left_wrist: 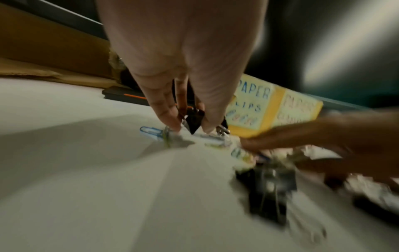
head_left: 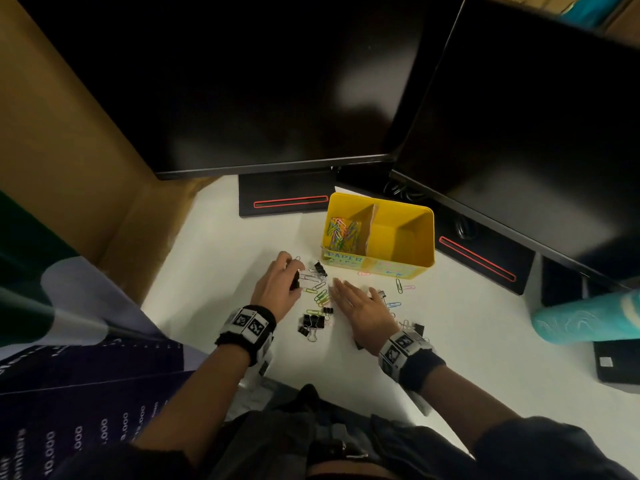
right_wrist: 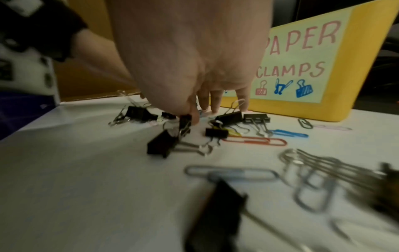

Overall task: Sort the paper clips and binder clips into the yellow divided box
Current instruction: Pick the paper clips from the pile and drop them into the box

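The yellow divided box (head_left: 415,237) stands behind my hands, labelled "PAPER CLIPS" (left_wrist: 248,105) on the left and "PAPER CLAMPS" (right_wrist: 302,56) on the right. Coloured paper clips (head_left: 341,233) lie in its left compartment; the right one looks empty. My left hand (head_left: 294,275) pinches a black binder clip (left_wrist: 193,119) just above the table. My right hand (head_left: 349,289) lies over the scattered clips with straight fingers (right_wrist: 213,102) touching the table, its thumb against a small black binder clip (right_wrist: 185,121). Loose binder clips (head_left: 311,323) and paper clips (head_left: 322,296) lie between the hands.
Two dark monitors (head_left: 242,81) on black stands (head_left: 287,199) rise behind the box. A cardboard box (head_left: 69,150) walls the left side. A teal cylinder (head_left: 585,317) and a black object (head_left: 616,362) lie at the right. More clips (head_left: 403,287) lie in front of the box.
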The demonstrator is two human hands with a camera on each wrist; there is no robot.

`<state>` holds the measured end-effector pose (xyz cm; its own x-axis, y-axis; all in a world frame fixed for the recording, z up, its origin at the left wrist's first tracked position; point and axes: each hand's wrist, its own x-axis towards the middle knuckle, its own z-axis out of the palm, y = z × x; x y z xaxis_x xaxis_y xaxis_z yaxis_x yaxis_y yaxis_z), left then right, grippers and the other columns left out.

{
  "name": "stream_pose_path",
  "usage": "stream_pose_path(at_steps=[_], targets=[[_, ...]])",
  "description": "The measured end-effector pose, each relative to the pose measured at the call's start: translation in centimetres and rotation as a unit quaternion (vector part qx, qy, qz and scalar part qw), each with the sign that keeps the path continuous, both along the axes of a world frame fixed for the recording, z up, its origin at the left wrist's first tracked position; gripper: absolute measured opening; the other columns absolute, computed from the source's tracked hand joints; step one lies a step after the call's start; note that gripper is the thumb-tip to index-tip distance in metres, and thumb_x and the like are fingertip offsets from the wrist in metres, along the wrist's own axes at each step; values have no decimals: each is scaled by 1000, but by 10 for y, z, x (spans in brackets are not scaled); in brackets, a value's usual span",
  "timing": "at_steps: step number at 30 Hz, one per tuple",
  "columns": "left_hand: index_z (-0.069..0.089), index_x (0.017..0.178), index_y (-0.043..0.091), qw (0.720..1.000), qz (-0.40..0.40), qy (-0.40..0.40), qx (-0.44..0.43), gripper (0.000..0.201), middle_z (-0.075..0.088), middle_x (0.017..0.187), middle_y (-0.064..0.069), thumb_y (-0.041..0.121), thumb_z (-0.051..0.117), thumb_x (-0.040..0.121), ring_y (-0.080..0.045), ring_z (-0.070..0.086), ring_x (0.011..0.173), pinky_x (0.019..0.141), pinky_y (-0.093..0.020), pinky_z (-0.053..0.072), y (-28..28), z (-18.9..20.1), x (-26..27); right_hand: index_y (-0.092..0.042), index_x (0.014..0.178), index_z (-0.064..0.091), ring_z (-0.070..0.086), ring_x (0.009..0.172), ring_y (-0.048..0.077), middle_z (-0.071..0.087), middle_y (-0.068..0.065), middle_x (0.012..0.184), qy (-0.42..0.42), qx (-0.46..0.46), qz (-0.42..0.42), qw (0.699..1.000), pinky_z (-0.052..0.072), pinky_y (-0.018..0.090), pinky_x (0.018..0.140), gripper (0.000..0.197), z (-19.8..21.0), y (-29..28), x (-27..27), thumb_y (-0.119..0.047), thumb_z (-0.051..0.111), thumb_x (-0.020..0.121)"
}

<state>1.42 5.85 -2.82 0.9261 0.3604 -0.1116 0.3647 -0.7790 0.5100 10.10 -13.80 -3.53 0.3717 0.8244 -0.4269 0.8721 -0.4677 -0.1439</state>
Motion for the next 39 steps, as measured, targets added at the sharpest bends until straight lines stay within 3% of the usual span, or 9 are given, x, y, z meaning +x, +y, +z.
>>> stream_pose_path(at_steps=[6,11,16,19,24,28,32,36,39], targets=[[54,110,11,987,140,-39,-66,38,41,119,-12,13,73,78,-32,57,91,82,-42,53,28,9,24,-15,149,11,9,144,20,6,4,159,29,75,64,995,13,47,117,81,11,14,-4,10,48,81],[46,129,10,994,78,4,-77,55,45,126,-13,13,70,80,-33,51,111,93,-47,46,46,3,31,-15,150,1,0,145,19,-5,4,159,29,62,56,996,13,47,115,85,9,47,-1,10,47,83],[43,126,6,987,154,42,3,42,47,123,-14,2,54,85,-31,49,110,83,-44,49,31,3,-3,-12,149,15,5,144,25,5,8,158,73,109,61,989,22,54,113,81,-3,26,-2,18,45,80],[37,129,9,981,131,140,-30,53,40,123,-15,-2,56,81,-32,48,108,85,-42,45,29,-8,-21,-22,150,8,3,142,18,1,6,158,79,141,31,986,14,44,116,93,3,6,-6,21,44,76],[43,126,15,992,41,110,-53,47,37,119,-12,-1,55,83,-29,46,104,88,-42,47,14,-13,-2,-12,149,-1,6,144,27,-1,12,158,41,81,-143,985,17,48,116,91,6,-13,5,6,54,79],[44,121,22,989,-31,130,-64,43,39,118,-7,2,54,85,-24,43,105,85,-44,46,-8,-8,16,-7,149,8,23,138,28,9,9,158,24,59,-92,994,15,44,116,83,5,-11,11,-6,57,82],[49,115,22,983,-89,129,-98,40,41,111,-1,20,69,80,-18,45,104,83,-41,48,-28,-6,18,-3,147,16,26,139,29,16,15,156,-22,77,-43,996,15,48,114,78,3,-24,-5,-10,59,82],[52,109,20,986,-69,106,-106,41,42,102,4,21,75,75,-18,51,99,79,-38,49,-38,-8,11,0,144,26,30,138,31,26,16,152,-67,62,-58,994,12,54,109,56,-7,-61,-15,-22,31,93],[53,112,15,988,-55,76,-122,40,45,100,2,15,73,78,-22,56,91,79,-37,50,-43,-7,10,-3,147,6,10,144,28,3,12,156,-54,37,-80,995,-1,52,112,61,-2,-63,-4,-26,35,98]])
